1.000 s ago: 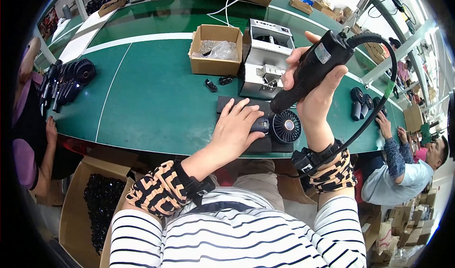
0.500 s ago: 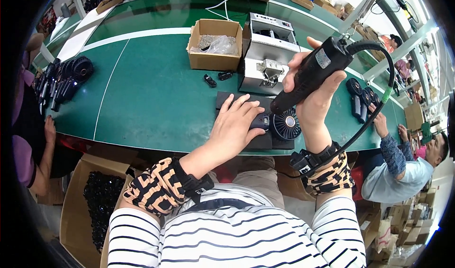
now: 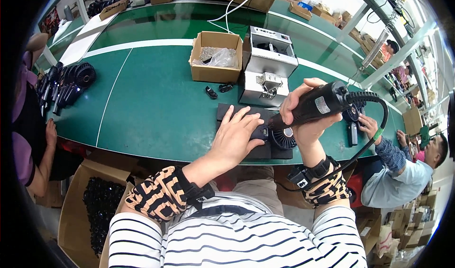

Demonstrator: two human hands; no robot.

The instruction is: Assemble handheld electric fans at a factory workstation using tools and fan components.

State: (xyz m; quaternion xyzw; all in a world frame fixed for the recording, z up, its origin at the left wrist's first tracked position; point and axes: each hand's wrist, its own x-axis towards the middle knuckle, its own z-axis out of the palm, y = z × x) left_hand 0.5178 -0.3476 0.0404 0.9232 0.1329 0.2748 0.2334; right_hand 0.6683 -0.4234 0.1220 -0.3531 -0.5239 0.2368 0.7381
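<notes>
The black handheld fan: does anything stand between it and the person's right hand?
Yes, the black corded tool held in the right hand: its nose end covers part of the fan. Nothing visible separates the left hand from the fan.

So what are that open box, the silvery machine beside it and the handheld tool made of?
Open box: matt cardboard, by its dull brown walls. Silvery machine: probably bare metal, from its reflective panels. Handheld tool: perhaps smooth black plastic, from its soft highlights; coated metal possible.
</notes>
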